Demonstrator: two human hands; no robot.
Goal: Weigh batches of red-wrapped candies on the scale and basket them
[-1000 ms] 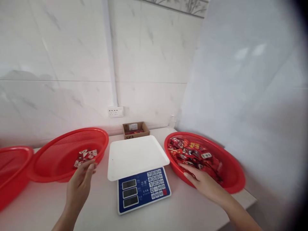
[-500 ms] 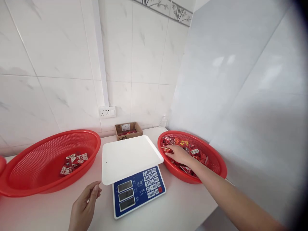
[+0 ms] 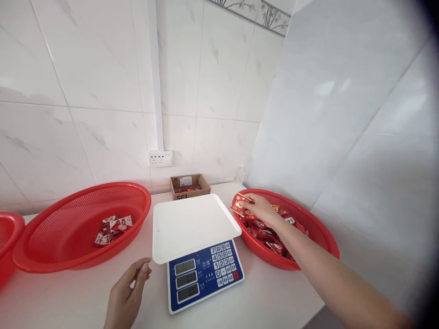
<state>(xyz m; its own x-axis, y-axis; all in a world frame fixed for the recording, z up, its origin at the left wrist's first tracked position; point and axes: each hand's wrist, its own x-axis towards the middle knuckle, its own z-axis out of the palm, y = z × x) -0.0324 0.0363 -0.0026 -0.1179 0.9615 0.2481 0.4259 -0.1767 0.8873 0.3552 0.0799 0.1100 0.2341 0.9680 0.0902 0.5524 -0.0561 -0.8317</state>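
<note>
My right hand (image 3: 262, 210) is closed on a small red packet (image 3: 241, 208) with gold edges, over the left side of the right-hand red basket (image 3: 324, 233). Beneath it lie several red wrapped packets (image 3: 262, 235), partly hidden by my forearm. My left hand (image 3: 127, 290) hangs just left of the scale with its fingers curled and thumb against them; nothing shows in it. Between the hands stands a digital scale (image 3: 206, 276) with a blue keypad panel. Its white weighing tray (image 3: 195, 226) holds no packets.
On the left stands another red basket (image 3: 63, 228) with several red and white packets (image 3: 115, 228). A third red basket (image 3: 8, 233) is cut off at the left edge. Against the tiled wall sit a cardboard box (image 3: 190, 186) with red packets and a clear jar (image 3: 240, 173).
My right hand has lifted slightly from among the packets and now shows a red packet in its fingers. My left hand keeps its curled pose. The view has shifted a little left.
</note>
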